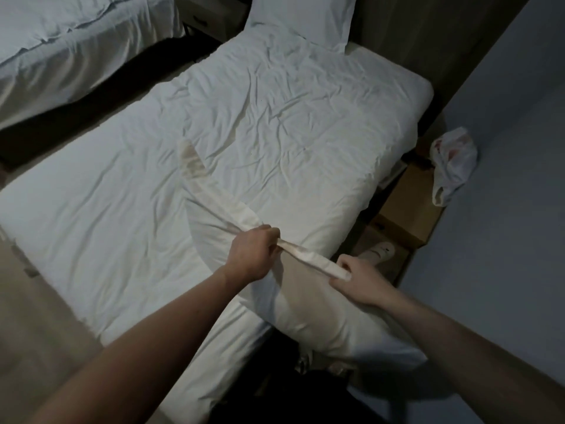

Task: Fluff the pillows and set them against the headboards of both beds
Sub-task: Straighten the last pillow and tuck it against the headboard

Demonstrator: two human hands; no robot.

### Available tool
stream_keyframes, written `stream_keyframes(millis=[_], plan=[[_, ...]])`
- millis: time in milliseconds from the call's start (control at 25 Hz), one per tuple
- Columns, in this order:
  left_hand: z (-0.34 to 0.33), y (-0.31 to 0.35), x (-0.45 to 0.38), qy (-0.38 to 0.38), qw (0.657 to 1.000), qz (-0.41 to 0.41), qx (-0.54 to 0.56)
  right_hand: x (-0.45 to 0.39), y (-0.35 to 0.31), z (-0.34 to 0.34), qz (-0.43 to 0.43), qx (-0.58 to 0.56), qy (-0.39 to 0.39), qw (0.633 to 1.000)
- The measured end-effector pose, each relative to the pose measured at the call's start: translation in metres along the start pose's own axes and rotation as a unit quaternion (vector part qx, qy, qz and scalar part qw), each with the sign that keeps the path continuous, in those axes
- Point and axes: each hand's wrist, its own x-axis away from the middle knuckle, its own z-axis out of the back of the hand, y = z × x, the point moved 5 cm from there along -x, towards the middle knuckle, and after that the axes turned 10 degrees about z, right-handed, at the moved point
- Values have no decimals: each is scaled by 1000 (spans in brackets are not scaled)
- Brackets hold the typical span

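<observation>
A white pillow (308, 313) lies at the near right corner of the bed (128, 215), partly hanging over the edge. My left hand (250, 255) grips the pillow's top hem, and my right hand (357, 278) pinches the same hem further right, so the edge is pulled into a taut band between them. A second white pillow (301, 19) leans upright against the wooden headboard (397, 22) at the far end of this bed. The second bed (61, 41) shows at the top left, its headboard out of view.
A dark gap with a nightstand (208, 16) separates the two beds. To the right of the bed stand cardboard boxes (409, 206), a white plastic bag (452, 163) on the floor, and a slipper (382, 250). A grey wall runs along the right.
</observation>
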Motion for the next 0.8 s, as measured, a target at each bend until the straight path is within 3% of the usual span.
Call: stream_keyframes(millis=[200,560,800], plan=[[7,11,-14,6,999,37,-12,-24,13,1,22,-35,3,999],[56,-9,-96,7,995,95,19,-69,-1,78,46,-132,131,981],[63,-49,-158,2,989,140,40,-111,5,143,67,-129,116,983]])
